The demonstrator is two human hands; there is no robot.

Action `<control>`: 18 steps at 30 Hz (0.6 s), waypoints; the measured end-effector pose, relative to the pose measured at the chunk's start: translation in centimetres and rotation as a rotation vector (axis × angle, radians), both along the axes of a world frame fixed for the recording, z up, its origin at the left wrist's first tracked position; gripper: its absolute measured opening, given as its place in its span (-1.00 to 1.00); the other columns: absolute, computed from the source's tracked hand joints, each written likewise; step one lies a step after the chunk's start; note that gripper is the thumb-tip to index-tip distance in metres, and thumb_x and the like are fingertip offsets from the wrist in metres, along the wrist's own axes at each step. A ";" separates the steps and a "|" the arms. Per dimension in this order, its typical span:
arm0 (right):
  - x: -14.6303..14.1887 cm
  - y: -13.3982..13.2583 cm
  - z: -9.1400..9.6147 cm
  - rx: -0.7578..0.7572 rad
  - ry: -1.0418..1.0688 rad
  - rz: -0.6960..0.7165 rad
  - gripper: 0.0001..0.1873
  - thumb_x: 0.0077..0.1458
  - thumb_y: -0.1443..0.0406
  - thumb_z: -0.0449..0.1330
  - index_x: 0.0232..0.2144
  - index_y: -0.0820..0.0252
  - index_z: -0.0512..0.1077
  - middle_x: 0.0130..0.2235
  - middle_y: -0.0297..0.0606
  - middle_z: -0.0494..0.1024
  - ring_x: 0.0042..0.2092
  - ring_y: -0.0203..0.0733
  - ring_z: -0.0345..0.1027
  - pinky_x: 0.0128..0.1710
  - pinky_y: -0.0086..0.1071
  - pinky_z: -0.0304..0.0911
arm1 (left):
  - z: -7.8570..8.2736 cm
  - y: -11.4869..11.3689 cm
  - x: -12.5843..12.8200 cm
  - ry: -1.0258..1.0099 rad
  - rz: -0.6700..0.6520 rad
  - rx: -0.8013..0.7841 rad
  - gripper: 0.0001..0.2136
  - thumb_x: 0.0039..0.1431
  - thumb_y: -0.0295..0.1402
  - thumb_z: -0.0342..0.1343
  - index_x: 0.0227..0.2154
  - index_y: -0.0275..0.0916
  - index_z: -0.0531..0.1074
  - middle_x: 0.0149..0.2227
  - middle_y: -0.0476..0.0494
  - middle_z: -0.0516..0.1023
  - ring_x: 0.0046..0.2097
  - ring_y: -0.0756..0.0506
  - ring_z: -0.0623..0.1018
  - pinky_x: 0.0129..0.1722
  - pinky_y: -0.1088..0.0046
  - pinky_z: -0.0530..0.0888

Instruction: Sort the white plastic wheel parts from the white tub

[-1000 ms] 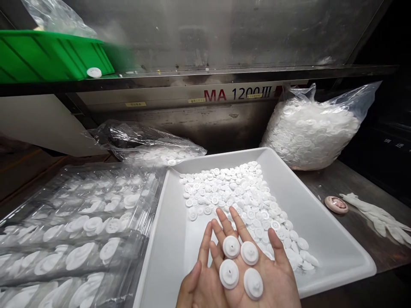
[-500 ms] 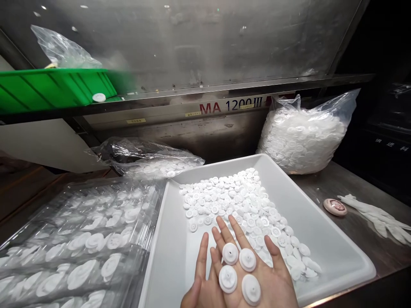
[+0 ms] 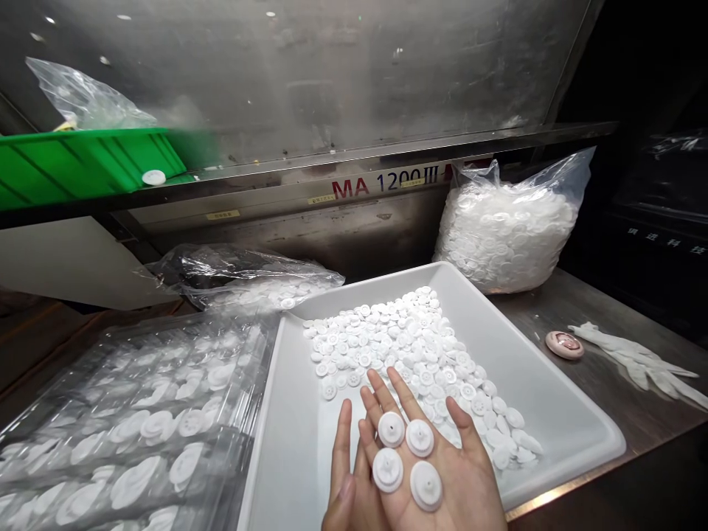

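Note:
My right hand (image 3: pixel 450 479) is palm up over the near side of a grey-white tray (image 3: pixel 575 413), its fingers stretched out. Several white plastic gears (image 3: pixel 425 485) rest on its palm and fingers, each a round disc with a small hub. Close against it on the left is my left hand (image 3: pixel 354 490), open with its fingers extended; part of it is hidden behind the right hand. A spread-out heap of similar white gears (image 3: pixel 387 332) lies inside the tray.
Left of the tray, clear plastic trays (image 3: pixel 133 420) hold rows of white parts. Behind lie a flat clear bag (image 3: pixel 248 276) and a full bag of white parts (image 3: pixel 503 236). A green bin (image 3: pixel 82 169) sits on the ledge. At right are a round pinkish object (image 3: pixel 564 344) and a white glove (image 3: pixel 636 361).
The view has shifted slightly, so most things appear a little further left. Both hands keep nearly the same pose, with the gears still on my right palm.

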State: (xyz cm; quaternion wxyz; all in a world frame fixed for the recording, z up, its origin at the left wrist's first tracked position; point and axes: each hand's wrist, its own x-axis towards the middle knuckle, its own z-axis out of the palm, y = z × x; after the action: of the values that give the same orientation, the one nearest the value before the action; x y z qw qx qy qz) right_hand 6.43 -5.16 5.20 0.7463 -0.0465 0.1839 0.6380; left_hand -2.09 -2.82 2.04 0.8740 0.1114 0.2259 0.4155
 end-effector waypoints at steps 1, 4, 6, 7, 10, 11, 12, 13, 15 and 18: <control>0.0 0.0 0.1 -0.001 0.014 -0.004 -0.30 0.04 -0.09 -0.09 0.07 0.24 0.29 0.18 -0.08 0.25 0.19 -0.04 0.12 0.08 -0.02 0.11 | 0.0 0.0 0.0 -0.003 0.003 -0.010 -0.47 -0.04 -0.19 0.18 0.06 0.17 0.26 0.14 0.09 0.35 0.25 -0.13 0.13 0.24 0.30 -0.09; 0.0 0.0 0.2 -0.011 0.056 -0.013 -0.26 0.03 -0.08 -0.07 0.13 0.27 0.20 0.19 -0.06 0.24 0.19 -0.01 0.13 0.07 -0.01 0.12 | 0.2 -0.1 0.1 0.007 0.017 -0.028 -0.33 -0.03 -0.21 0.17 0.17 0.14 0.06 0.17 0.04 0.32 0.25 -0.14 0.15 0.24 0.27 -0.06; -0.1 0.0 0.2 -0.016 0.064 -0.022 -0.24 0.02 -0.08 -0.06 0.15 0.29 0.17 0.20 -0.05 0.23 0.18 -0.01 0.14 0.08 -0.02 0.11 | 0.4 -0.2 0.1 0.020 0.024 -0.030 -0.32 -0.02 -0.22 0.16 0.18 0.12 0.02 0.18 0.01 0.31 0.24 -0.15 0.16 0.24 0.26 -0.04; -0.1 0.0 0.2 -0.017 0.060 -0.026 -0.24 0.02 -0.08 -0.05 0.15 0.29 0.18 0.20 -0.05 0.23 0.18 -0.02 0.15 0.09 -0.05 0.10 | 0.5 -0.2 0.1 0.026 0.024 -0.030 -0.33 -0.02 -0.22 0.15 0.18 0.12 0.04 0.18 0.01 0.31 0.24 -0.16 0.17 0.24 0.25 -0.04; -0.2 -0.1 0.1 -0.007 0.030 -0.030 -0.24 0.02 -0.07 -0.05 0.13 0.32 0.21 0.19 -0.04 0.24 0.17 -0.06 0.17 0.12 -0.13 0.07 | 0.6 -0.3 0.1 0.036 0.018 -0.018 -0.39 -0.02 -0.21 0.15 0.14 0.12 0.13 0.17 0.01 0.33 0.24 -0.17 0.16 0.24 0.23 -0.05; -0.2 -0.1 0.1 -0.004 0.018 -0.031 -0.25 0.02 -0.08 -0.04 0.12 0.32 0.22 0.18 -0.04 0.25 0.16 -0.07 0.18 0.13 -0.14 0.05 | 0.5 -0.3 0.1 0.037 0.017 -0.011 -0.42 -0.02 -0.21 0.15 0.12 0.12 0.18 0.16 0.01 0.34 0.24 -0.17 0.16 0.24 0.22 -0.05; -0.2 -0.1 0.0 -0.001 0.006 -0.033 -0.25 0.02 -0.08 -0.04 0.11 0.32 0.24 0.18 -0.04 0.26 0.16 -0.08 0.19 0.14 -0.15 0.04 | 0.4 -0.2 0.1 0.039 0.014 -0.006 -0.47 -0.01 -0.21 0.15 0.08 0.12 0.24 0.14 0.01 0.36 0.24 -0.17 0.16 0.24 0.21 -0.06; -0.2 -0.2 -0.1 0.003 -0.005 -0.038 -0.26 0.03 -0.08 -0.04 0.10 0.32 0.25 0.17 -0.05 0.27 0.16 -0.08 0.19 0.15 -0.16 0.02 | 0.4 -0.2 0.0 0.039 0.008 0.003 -0.52 0.00 -0.22 0.14 0.04 0.13 0.29 0.13 0.01 0.38 0.24 -0.18 0.16 0.24 0.20 -0.07; -0.2 -0.2 -0.4 0.016 -0.015 -0.051 -0.27 0.03 -0.08 -0.05 0.08 0.31 0.28 0.17 -0.08 0.28 0.15 -0.09 0.19 0.17 -0.18 -0.01 | 0.1 -0.1 -0.2 0.030 -0.019 0.028 -0.59 0.01 -0.22 0.14 -0.02 0.14 0.36 0.11 0.01 0.41 0.24 -0.19 0.15 0.24 0.16 -0.08; 0.0 -0.2 -1.0 0.069 -0.005 -0.050 -0.30 0.02 -0.08 -0.04 0.03 0.30 0.34 0.16 -0.09 0.30 0.16 -0.06 0.18 0.18 -0.14 -0.05 | -0.4 0.1 -0.6 0.013 -0.061 0.073 -0.60 0.01 -0.20 0.15 -0.03 0.14 0.37 0.11 0.00 0.41 0.26 -0.20 0.12 0.24 0.14 -0.09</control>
State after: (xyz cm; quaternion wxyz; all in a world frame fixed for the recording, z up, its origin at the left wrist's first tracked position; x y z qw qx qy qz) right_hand 6.45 -5.33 4.18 0.7637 -0.0177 0.1613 0.6249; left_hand -2.66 -2.75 1.65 0.8801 0.1526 0.2126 0.3961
